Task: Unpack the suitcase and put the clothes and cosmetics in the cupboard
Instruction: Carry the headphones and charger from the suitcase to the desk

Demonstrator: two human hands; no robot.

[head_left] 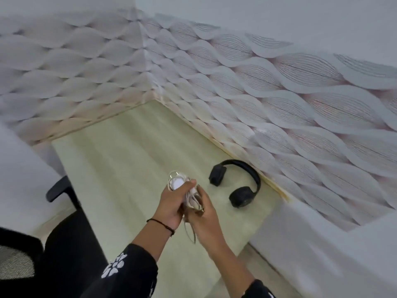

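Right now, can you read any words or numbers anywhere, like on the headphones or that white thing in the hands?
No words, numbers or signs can be read anywhere.
On the black headphones: no brand or label shows.
On the white charger in the left hand and its cable in the right hand: plain and blurred.
On the sleeve: white flower shapes, not letters.

No text, label, brand or number can be read anywhere.
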